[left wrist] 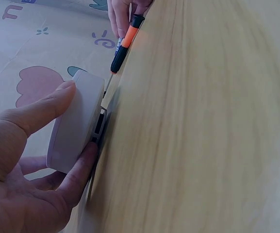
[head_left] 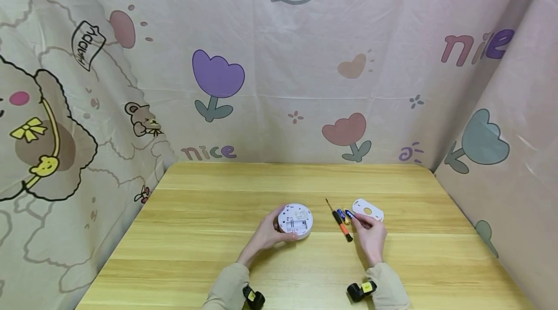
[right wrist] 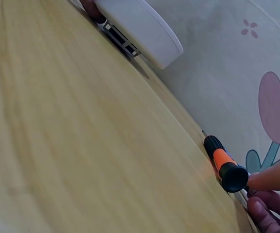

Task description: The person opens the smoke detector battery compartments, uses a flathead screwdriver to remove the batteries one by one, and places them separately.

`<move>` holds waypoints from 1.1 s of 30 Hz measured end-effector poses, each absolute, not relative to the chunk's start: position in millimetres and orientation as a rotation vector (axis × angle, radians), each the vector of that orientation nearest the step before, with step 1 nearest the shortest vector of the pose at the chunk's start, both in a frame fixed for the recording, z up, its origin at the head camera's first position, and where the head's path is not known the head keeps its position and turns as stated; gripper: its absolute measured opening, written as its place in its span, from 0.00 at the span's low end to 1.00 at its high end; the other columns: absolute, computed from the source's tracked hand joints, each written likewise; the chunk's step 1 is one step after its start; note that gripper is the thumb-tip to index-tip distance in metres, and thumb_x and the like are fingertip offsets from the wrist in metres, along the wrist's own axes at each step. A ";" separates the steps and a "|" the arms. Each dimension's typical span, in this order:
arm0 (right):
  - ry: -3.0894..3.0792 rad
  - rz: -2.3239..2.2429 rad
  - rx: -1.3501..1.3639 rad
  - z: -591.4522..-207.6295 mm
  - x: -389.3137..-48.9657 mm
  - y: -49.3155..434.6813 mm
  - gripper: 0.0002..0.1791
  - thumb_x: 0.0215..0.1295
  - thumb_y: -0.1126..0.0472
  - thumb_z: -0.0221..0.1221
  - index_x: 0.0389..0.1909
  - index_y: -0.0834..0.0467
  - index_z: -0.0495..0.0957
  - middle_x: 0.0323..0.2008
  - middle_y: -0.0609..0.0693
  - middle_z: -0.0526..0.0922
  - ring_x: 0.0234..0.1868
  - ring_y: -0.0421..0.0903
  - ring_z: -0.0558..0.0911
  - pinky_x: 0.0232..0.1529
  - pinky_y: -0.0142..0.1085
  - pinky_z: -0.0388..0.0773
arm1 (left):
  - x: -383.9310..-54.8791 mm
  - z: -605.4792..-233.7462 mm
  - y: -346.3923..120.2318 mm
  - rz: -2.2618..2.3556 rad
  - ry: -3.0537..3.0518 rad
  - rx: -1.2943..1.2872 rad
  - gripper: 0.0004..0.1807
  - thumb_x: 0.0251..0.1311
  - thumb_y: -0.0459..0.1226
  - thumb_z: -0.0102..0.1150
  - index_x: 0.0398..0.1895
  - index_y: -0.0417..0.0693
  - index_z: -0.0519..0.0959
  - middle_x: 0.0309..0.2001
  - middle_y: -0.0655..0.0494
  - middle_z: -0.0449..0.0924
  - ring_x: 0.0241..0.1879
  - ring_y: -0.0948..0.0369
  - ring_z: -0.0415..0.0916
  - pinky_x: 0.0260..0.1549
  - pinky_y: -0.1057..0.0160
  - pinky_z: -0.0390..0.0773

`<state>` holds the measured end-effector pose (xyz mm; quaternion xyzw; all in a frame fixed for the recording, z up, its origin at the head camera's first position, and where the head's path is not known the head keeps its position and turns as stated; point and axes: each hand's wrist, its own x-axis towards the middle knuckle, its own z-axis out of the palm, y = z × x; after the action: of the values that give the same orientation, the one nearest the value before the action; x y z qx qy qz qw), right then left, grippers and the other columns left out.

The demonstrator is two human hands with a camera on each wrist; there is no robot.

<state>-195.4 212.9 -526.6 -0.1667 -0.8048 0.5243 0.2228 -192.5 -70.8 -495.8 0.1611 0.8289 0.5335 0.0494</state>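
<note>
My left hand (head_left: 265, 235) grips a round white smoke-alarm-like device (head_left: 301, 213) by its side, its face with an open battery compartment turned up. In the left wrist view the thumb presses on one side of the white casing (left wrist: 76, 121) and the fingers curl round the other. At the right, my right hand (head_left: 371, 238) pinches a small blue battery (head_left: 349, 213) between thumb and fingertips. Another blue and gold battery (head_left: 341, 213) lies just left of it. Beside these rests an orange and black screwdriver (head_left: 342, 226), its tip pointing away.
A white oval plate (head_left: 377, 214) with a round hole lies behind my right hand. The wooden table (head_left: 196, 213) reaches back to a printed curtain (head_left: 270, 82). Black cameras are strapped at both wrists.
</note>
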 end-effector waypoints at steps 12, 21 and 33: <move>-2.270 1.342 -0.406 -523.0 -193.2 212.9 0.07 0.47 0.66 0.65 0.31 0.60 0.83 0.28 0.58 0.84 0.19 0.28 0.75 0.21 0.19 0.74 | -192.8 -495.0 -70.7 1.616 2.532 0.470 0.54 0.33 0.44 0.72 0.65 0.39 0.54 0.63 0.38 0.60 0.56 0.48 0.67 0.57 0.50 0.69; -2.285 1.306 -0.401 -523.5 -193.9 213.3 0.07 0.46 0.66 0.65 0.29 0.59 0.83 0.27 0.57 0.84 0.19 0.29 0.74 0.20 0.20 0.73 | -192.7 -495.3 -70.4 1.616 2.532 0.468 0.54 0.34 0.45 0.72 0.66 0.39 0.54 0.62 0.38 0.61 0.54 0.49 0.68 0.55 0.51 0.71; -2.311 1.302 -0.397 -522.4 -192.5 214.6 0.07 0.46 0.67 0.64 0.30 0.60 0.83 0.25 0.57 0.84 0.19 0.31 0.75 0.19 0.21 0.73 | -192.5 -494.6 -70.2 1.609 2.532 0.471 0.53 0.34 0.44 0.72 0.65 0.39 0.54 0.61 0.38 0.63 0.51 0.52 0.71 0.50 0.55 0.75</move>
<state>-192.5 214.6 -522.4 -0.1440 -0.8390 0.4728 0.2276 -192.5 -70.2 -494.6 0.1549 0.8326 0.5292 0.0522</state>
